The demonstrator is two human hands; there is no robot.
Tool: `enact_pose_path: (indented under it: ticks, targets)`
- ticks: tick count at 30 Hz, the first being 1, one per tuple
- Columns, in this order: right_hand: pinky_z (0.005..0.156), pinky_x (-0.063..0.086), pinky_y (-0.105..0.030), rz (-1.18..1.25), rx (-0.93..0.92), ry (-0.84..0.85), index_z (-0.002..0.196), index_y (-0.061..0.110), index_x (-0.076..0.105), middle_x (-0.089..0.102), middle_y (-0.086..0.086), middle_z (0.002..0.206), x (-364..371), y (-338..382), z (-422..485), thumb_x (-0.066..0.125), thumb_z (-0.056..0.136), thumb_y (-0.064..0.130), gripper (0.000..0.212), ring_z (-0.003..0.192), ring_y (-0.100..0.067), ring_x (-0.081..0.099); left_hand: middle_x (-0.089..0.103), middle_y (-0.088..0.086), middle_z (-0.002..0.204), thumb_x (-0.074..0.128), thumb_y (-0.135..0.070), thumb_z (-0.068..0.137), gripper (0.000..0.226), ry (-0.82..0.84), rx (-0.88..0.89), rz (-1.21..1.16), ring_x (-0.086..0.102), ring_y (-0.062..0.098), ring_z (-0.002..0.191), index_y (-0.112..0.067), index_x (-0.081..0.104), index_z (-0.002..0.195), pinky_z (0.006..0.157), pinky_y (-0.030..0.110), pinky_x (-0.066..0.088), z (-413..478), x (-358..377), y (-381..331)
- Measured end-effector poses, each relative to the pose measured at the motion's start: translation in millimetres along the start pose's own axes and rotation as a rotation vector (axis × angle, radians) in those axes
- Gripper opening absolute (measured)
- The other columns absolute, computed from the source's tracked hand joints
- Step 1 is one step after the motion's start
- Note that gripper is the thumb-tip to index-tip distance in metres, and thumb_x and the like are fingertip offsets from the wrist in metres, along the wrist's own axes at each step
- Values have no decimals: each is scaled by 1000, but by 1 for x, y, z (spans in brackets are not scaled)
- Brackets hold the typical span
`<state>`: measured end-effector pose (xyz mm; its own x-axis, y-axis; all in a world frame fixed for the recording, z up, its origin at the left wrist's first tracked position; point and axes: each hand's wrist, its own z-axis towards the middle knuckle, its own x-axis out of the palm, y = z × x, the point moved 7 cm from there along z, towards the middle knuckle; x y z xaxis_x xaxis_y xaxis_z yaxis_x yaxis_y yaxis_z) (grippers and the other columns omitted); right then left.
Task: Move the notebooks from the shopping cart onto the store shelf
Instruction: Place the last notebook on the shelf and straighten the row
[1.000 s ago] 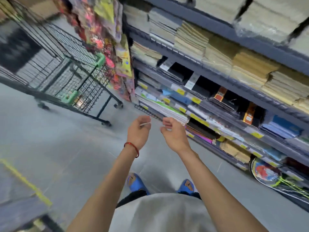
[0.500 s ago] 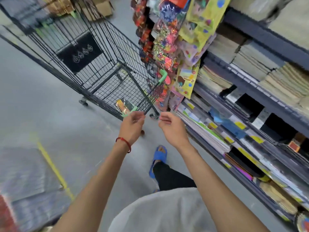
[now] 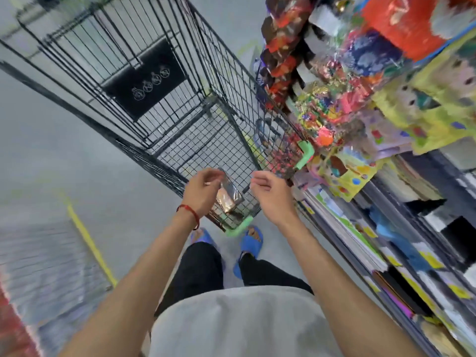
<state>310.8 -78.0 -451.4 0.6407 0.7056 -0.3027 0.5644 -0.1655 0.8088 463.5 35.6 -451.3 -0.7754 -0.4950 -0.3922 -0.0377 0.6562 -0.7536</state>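
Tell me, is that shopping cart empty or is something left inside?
Not empty. A shiny wrapped pack lies on the bottom of the shopping cart at its near end; the blur hides whether it holds notebooks. The rest looks bare.

View has swung from shelf to shopping cart (image 3: 164, 104); both hands now above it.

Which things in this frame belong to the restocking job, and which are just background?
Job: shopping cart; wrapped notebooks in its near corner; store shelf; left hand; right hand.
Background: hanging toy packs; yellow floor line.
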Motion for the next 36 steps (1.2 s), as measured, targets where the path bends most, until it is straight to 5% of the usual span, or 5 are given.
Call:
enact_pose_path:
  ticks: [10, 16, 21, 26, 36]
  targets:
    - [86, 51, -15, -79, 277, -47, 121, 10, 63, 67, 3, 105, 85, -51, 119, 66, 92, 8, 29, 99, -11, 66, 66, 3, 118, 58, -12, 97, 24, 234, -146, 115, 63, 14, 98, -11, 63, 120, 65, 10, 45, 155, -7, 51]
    - [87, 54, -27, -249, 369, -83, 116, 16, 66, 69, 1, 115, 127, -106, 174, 71, 89, 14, 28, 99, -13, 64, 67, 7, 116, 55, -8, 95, 24, 365, -254, 262, 61, 21, 105, -9, 63, 118, 90, 25, 44, 216, 6, 104]
    - [95, 47, -40, -482, 431, -29, 127, 19, 56, 57, -2, 129, 153, -159, 202, 78, 78, 48, 61, 123, -24, 49, 69, 7, 114, 56, -9, 91, 27, 365, -321, 344, 62, 21, 107, -12, 67, 115, 89, 22, 44, 256, 15, 148]
    - [90, 46, -41, -655, 402, -57, 123, 25, 54, 56, -2, 123, 164, -184, 211, 71, 77, 62, 62, 119, -27, 48, 70, 9, 110, 57, -12, 89, 27, 401, -362, 415, 65, 25, 103, -14, 68, 113, 87, 27, 51, 277, 30, 176]
    - [88, 49, -38, -460, 465, -100, 116, 22, 56, 52, 2, 114, 153, -195, 206, 85, 71, 33, 55, 105, -19, 54, 71, 10, 105, 57, -18, 91, 16, 407, -363, 406, 67, 26, 98, -21, 67, 103, 83, 29, 51, 277, 33, 184]
